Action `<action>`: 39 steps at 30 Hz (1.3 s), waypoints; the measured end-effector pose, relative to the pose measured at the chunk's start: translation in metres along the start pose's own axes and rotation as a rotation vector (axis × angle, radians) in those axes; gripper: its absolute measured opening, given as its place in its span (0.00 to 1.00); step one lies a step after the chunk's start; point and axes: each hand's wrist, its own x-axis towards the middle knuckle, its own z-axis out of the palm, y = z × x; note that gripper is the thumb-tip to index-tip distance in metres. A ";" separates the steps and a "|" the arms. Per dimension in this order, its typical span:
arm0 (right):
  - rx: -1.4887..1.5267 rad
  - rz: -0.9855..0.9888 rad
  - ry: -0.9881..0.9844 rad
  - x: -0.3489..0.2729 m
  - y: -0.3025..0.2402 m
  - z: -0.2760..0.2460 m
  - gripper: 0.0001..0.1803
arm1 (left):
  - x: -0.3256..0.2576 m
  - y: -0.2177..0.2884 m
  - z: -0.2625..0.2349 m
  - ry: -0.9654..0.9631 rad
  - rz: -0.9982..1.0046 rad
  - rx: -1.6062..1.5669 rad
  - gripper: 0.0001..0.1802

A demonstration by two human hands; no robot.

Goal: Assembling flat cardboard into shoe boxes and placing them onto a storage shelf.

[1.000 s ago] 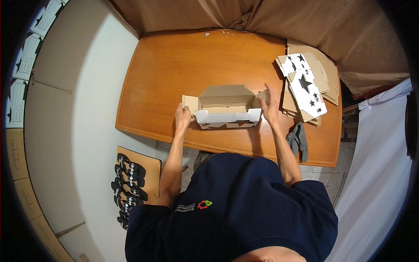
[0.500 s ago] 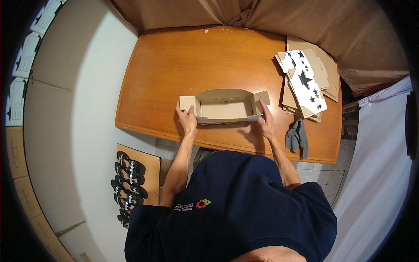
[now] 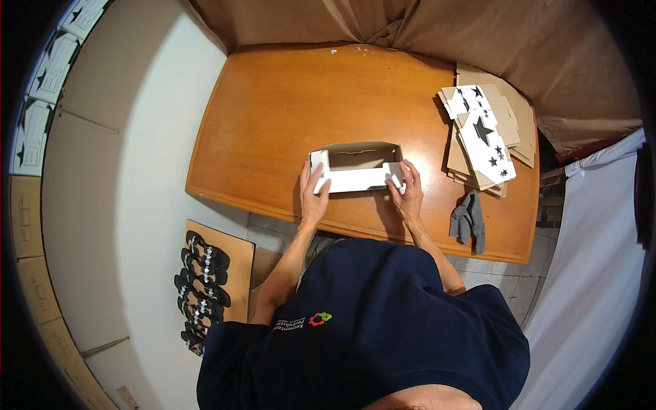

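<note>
On the table near its front edge, a half-folded cardboard box (image 3: 356, 180) lies open at the top, brown inside with a white front wall and white end flaps. My left hand (image 3: 312, 196) grips its left end, thumb on the white corner flap and fingers along the outer side. At the opposite end my right hand (image 3: 408, 193) holds the corner, thumb at the front flap and fingers curled over the end. Part of each end is hidden behind the fingers.
Flat cardboard blanks, some white with black stars (image 3: 482, 130), are piled at the table's right. Beside them lies a grey cloth (image 3: 468, 222). Black sandals (image 3: 203, 283) rest on a board at lower left. Boxes (image 3: 55, 65) are stacked along the far left.
The box's end flaps, spread outward before, are now folded in, and the front wall shows white. My hands have come closer together along with the ends.
</note>
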 end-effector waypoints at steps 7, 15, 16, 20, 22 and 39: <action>-0.025 -0.123 -0.092 0.016 -0.012 -0.007 0.20 | 0.005 -0.022 0.008 0.025 0.089 0.206 0.17; 0.143 0.287 -0.141 0.053 -0.002 0.010 0.38 | 0.042 -0.025 0.002 0.000 -0.011 0.206 0.27; 0.136 0.353 -0.128 0.052 0.000 0.010 0.43 | 0.044 -0.024 0.004 0.003 -0.012 0.207 0.27; 0.180 0.441 -0.231 0.047 0.017 0.017 0.57 | 0.045 -0.026 0.007 0.028 -0.099 0.078 0.55; 0.190 0.425 -0.264 0.047 0.024 0.019 0.58 | 0.045 -0.031 0.005 -0.059 -0.154 0.029 0.61; 0.192 0.483 -0.464 0.078 0.003 -0.002 0.39 | 0.049 -0.042 -0.005 -0.158 -0.295 -0.306 0.41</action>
